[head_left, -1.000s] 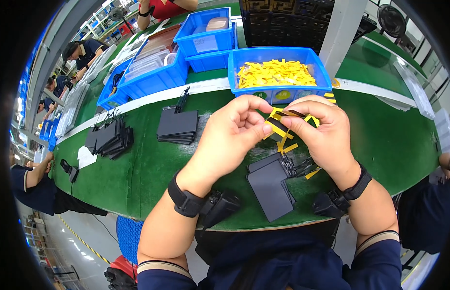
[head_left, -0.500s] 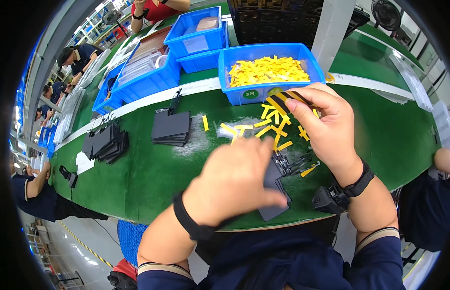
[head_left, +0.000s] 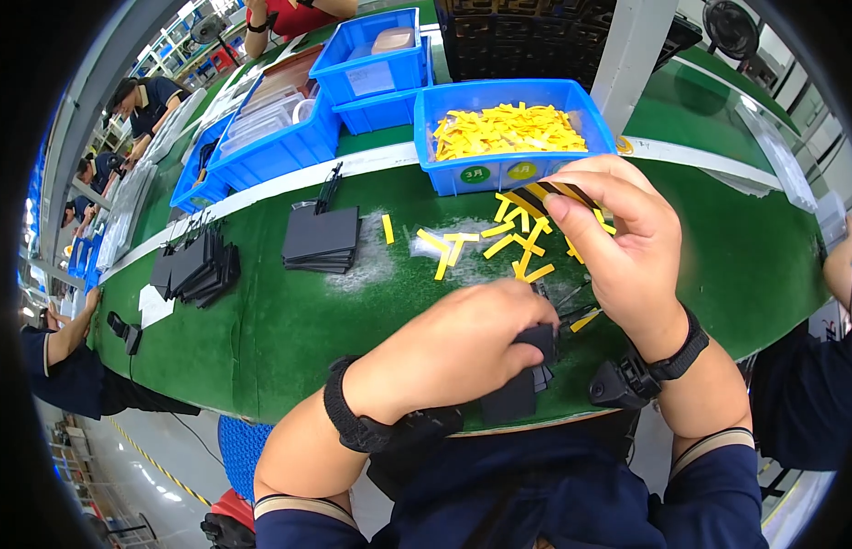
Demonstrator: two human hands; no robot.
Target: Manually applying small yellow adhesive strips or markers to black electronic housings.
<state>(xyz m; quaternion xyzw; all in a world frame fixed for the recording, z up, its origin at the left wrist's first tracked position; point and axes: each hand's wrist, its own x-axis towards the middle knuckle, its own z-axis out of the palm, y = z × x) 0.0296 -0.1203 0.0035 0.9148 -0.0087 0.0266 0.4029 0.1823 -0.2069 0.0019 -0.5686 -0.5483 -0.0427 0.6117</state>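
My left hand (head_left: 458,334) is closed on a flat black rectangular piece (head_left: 539,340), gripped by its edge between thumb and fingers. Beneath it lie more flat black pieces (head_left: 508,403) near the table's front edge; thin black leads beside them are partly hidden. Between thumb and forefinger, my right hand (head_left: 632,247) pinches a yellow-and-black striped strip (head_left: 528,199). Loose yellow strips (head_left: 499,247) are scattered on the green table beyond my hands. A heap of yellow strips (head_left: 508,133) fills a blue bin (head_left: 453,180) behind them.
Stacked black pieces (head_left: 321,238) with leads stand left of centre, with a second pile (head_left: 195,265) farther left on white paper (head_left: 154,307). Blue bins (head_left: 280,151) line the back left. A small black device (head_left: 618,380) sits by my right wrist. Co-workers are at both sides.
My left hand has closed on a black piece from the front stack and tilted it up. My right hand keeps the striped strip in nearly the same place.
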